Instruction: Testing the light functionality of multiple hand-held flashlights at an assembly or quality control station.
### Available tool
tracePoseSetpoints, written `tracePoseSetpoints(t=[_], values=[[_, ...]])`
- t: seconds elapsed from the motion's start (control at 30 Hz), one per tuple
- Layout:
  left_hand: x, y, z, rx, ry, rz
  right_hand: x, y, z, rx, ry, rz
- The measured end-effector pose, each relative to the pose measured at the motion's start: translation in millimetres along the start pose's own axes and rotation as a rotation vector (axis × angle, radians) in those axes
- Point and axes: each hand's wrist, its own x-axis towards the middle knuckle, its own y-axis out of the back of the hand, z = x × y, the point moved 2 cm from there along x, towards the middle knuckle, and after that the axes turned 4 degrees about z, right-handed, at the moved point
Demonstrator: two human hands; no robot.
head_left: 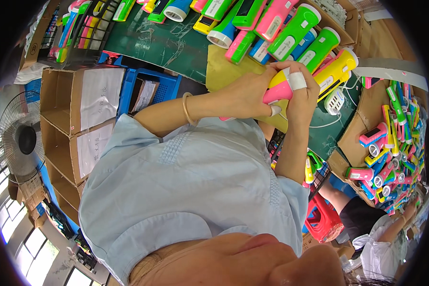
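Observation:
My left hand [245, 95], with a bracelet on its wrist, is closed around a pink and yellow flashlight [279, 90]. My right hand [304, 97] grips the same flashlight from the other side, its fingers bent over it. White wrapping shows on a right finger, and a smaller white wrap is on the left thumb. Much of the flashlight is hidden by the fingers. Just beyond my hands, several flashlights lie close together on the green table [150, 45], among them a green one [295, 31] and a yellow one [338, 71]. A yellow sheet [224, 66] lies under my hands.
A white multi-port charger [334, 101] with cables sits at the right. Beyond it, a large cardboard box [355, 128] holds many coloured flashlights. To the left stand cardboard compartments [62, 119], a blue crate [169, 90] and a fan [24, 138]. Another person [376, 233] is at lower right.

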Motion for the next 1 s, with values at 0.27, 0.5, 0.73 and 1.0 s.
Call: tracePoseSetpoints(t=[0.27,0.5,0.73,1.0], values=[[3,-6,-1,-0.028,0.077,0.007,8,4,19,0.204,-0.046,-0.067],[1,-10,-1,-0.476,0.229,-0.214,6,5,16,0.424,0.037,-0.201],[6,-8,-10,0.054,0.008,0.107,12,2,21,0.232,-0.045,-0.126],[1,-6,-7,0.272,0.036,0.076,11,-4,25,0.257,-0.094,-0.080]])
